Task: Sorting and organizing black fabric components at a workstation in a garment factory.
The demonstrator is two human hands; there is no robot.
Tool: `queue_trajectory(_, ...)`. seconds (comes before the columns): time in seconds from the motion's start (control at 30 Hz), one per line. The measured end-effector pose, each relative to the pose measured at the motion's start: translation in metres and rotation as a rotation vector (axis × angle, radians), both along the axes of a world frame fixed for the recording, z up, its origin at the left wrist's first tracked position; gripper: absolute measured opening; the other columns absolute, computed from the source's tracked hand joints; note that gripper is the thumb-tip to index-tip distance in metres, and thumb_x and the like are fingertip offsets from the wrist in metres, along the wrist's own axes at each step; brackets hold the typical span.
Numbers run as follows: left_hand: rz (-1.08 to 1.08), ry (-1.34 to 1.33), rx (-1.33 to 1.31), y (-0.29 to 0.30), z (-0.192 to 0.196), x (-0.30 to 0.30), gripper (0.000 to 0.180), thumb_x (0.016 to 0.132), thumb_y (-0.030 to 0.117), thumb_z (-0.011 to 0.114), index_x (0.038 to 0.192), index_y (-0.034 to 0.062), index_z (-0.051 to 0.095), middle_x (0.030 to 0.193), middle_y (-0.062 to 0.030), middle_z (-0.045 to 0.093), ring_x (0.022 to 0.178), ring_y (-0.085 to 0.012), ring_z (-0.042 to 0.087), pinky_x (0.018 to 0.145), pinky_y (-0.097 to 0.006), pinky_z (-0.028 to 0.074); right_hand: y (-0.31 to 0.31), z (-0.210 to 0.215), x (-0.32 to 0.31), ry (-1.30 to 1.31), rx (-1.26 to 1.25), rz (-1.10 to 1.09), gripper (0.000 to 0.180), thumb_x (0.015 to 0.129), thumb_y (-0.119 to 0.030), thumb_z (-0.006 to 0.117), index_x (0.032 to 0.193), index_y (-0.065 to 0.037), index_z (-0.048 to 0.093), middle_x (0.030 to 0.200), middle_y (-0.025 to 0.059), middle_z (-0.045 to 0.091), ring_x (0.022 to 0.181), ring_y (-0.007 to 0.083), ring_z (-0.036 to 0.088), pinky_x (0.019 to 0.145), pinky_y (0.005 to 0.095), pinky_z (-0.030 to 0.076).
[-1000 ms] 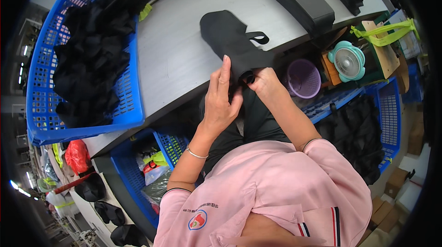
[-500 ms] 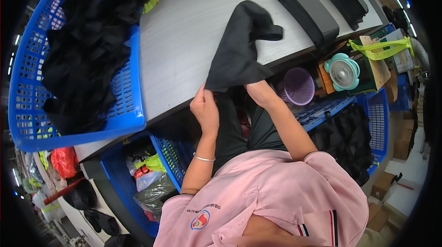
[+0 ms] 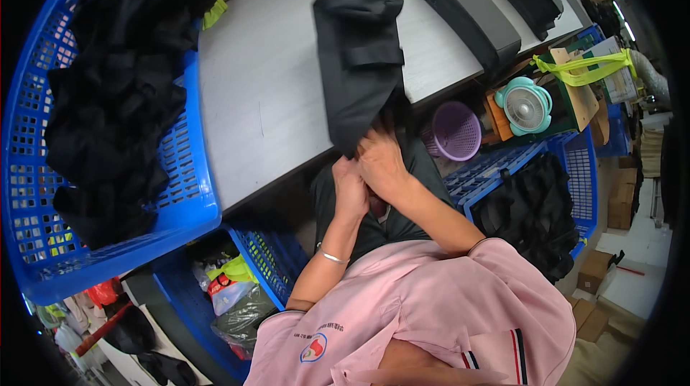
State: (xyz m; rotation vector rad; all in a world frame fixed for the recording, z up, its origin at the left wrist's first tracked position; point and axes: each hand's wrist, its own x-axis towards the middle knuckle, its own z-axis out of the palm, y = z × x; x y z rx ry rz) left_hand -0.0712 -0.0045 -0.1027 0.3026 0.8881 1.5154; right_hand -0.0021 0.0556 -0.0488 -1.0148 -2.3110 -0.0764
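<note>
The black cloth (image 3: 348, 98) reaches over the table (image 3: 248, 138) from its near edge, straight ahead of the hands, its long axis running away from the person; a band (image 3: 375, 56) crosses its right half. Its near corner tapers down past the table's edge, to the hands. The left hand (image 3: 350, 186) is drawn narrow, seemingly pinching that corner; the right hand (image 3: 383, 162) is just beside it and reaches farther up the cloth, but its fingers are blurred, so I cannot tell how firmly it grips. At the table's left end, a blue basket (image 3: 205, 203) is heaped with black pieces (image 3: 115, 120). Below the table's near edge, a blue bin (image 3: 176, 296) at left contains plastic bags (image 3: 241, 307); at right are a purple basket (image 3: 458, 131), contents unclear, and a blue crate (image 3: 583, 170) of black items (image 3: 528, 206).
</note>
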Motion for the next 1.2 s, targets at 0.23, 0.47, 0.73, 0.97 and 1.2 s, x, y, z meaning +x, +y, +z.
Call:
queue_trajectory(0.23,-0.034,-0.003,-0.035,-0.009,-0.019,0.004,0.017,0.098,0.015,0.056,0.100,0.0007,0.066,0.089,-0.0016,0.068,0.071,-0.0059,0.056,0.063,-0.024,0.044,0.008,0.012,-0.001,-0.176,-0.276,-0.023,0.031,0.087,-0.019,0.063,0.116,-0.009,0.066,0.107,0.0119,0.064,0.105,0.0343,0.058,0.090,0.0460,0.051)
queue_trajectory(0.47,0.434,0.495,-0.050,-0.025,0.017,0.002,0.047,0.096,0.017,0.067,0.135,-0.0018,0.049,0.112,-0.0077,0.062,0.082,-0.0127,0.058,0.073,-0.026,0.050,-0.002,-0.018,0.015,-0.097,-0.477,0.000,0.026,0.094,-0.025,0.061,0.116,-0.013,0.066,0.099,0.0093,0.061,0.092,0.0313,0.063,0.077,0.0456,0.053)
queue_trajectory(0.73,0.350,1.153,0.018,-0.042,0.035,-0.015,0.014,0.089,0.000,0.069,0.103,0.0008,0.069,0.093,-0.0037,0.064,0.075,-0.0083,0.058,0.065,-0.022,0.047,-0.001,-0.029,0.030,-0.234,-0.502,-0.072,0.018,0.085,-0.022,0.064,0.083,-0.005,0.069,0.095,0.0148,0.066,0.091,0.0335,0.063,0.078,0.0515,0.049)
queue_trajectory(0.97,0.103,0.298,-0.101,-0.038,0.023,-0.046,0.042,0.101,0.022,0.061,0.134,-0.0029,0.055,0.125,-0.0113,0.062,0.106,-0.0153,0.063,0.093,-0.029,0.051,-0.027,-0.005,0.064,-0.288,-0.501,0.244,0.021,0.086,-0.022,0.067,0.101,-0.008,0.066,0.098,0.0121,0.066,0.085,0.0311,0.063,0.075,0.0455,0.049)
queue_trajectory(1.2,0.041,0.188,-0.024,-0.034,0.029,-0.035,0.047,0.097,0.015,0.066,0.138,-0.0018,0.050,0.131,-0.0088,0.058,0.119,-0.0185,0.056,0.104,-0.033,0.044,-0.063,0.066,0.111,0.614,-0.873,0.250,0.013,0.091,-0.001,0.063,0.101,0.002,0.071,0.095,0.0130,0.074,0.077,0.0203,0.073,0.070,0.0296,0.056)
